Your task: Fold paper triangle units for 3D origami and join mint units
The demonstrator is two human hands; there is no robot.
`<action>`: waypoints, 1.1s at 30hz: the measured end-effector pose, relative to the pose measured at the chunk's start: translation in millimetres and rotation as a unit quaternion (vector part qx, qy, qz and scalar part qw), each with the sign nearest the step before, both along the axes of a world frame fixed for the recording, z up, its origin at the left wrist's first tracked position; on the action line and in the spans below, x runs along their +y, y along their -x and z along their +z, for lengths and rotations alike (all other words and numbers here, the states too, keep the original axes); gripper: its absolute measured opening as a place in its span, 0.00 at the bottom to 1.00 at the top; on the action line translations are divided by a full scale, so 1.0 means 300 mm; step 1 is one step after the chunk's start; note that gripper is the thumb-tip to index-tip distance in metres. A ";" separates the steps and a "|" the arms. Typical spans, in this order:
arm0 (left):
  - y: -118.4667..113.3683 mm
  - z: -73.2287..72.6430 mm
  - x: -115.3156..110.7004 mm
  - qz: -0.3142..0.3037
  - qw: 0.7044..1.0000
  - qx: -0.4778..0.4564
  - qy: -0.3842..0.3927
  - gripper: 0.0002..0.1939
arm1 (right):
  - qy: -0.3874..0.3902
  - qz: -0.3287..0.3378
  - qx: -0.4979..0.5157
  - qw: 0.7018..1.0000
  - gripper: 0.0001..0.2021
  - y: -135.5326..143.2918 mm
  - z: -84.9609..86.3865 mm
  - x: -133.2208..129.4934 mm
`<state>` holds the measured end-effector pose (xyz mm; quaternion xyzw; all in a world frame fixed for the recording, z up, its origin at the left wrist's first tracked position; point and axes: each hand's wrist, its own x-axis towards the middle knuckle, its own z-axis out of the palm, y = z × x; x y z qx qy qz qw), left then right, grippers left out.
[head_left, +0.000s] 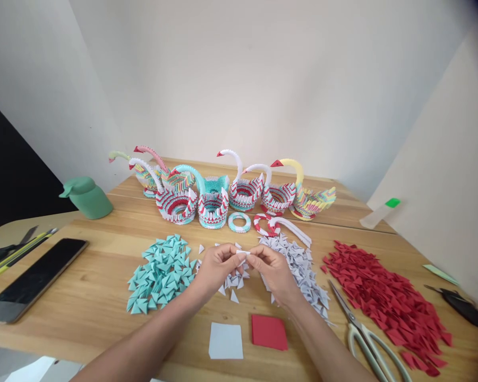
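Between the fingertips of both hands is a small piece of white paper. My left hand pinches its left side, thumb on top. On the other side my right hand closes on it with thumb and forefinger. The fingers cover much of the piece, so its exact fold is hard to see. Beneath and behind the hands lie white folded paper triangles, with a few loose ones under the left hand. Nearer to me lie a stack of white paper squares and a stack of red paper squares.
Teal triangles are heaped left, red triangles right. Scissors lie beside the red heap. Several paper swans stand at the back, with paper rings before them. A phone and green pot are left.
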<state>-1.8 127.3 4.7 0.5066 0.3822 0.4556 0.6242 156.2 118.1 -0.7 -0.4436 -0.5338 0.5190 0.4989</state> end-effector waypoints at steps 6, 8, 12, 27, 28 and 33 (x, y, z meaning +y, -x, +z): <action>0.008 0.005 -0.002 -0.009 1.000 0.017 -0.020 0.21 | -0.011 0.005 -0.023 1.000 0.11 0.000 0.000 -0.006; 0.009 0.010 -0.003 -0.009 1.000 0.021 -0.021 0.21 | -0.010 0.007 -0.024 1.000 0.11 0.001 0.000 -0.005; 0.010 0.004 0.004 -0.002 0.999 0.037 -0.027 0.19 | 0.008 0.012 -0.024 1.000 0.10 0.003 -0.001 -0.002; 0.013 0.005 -0.018 0.045 0.958 0.218 -0.183 0.16 | 0.013 0.005 -0.029 0.999 0.12 0.005 0.020 -0.004; 0.012 0.006 -0.019 0.048 0.956 0.222 -0.187 0.16 | 0.014 0.002 -0.034 0.999 0.11 0.005 0.023 -0.003; 0.013 0.011 -0.018 0.053 0.961 0.218 -0.162 0.16 | 0.010 0.005 -0.047 0.999 0.09 0.002 0.031 -0.005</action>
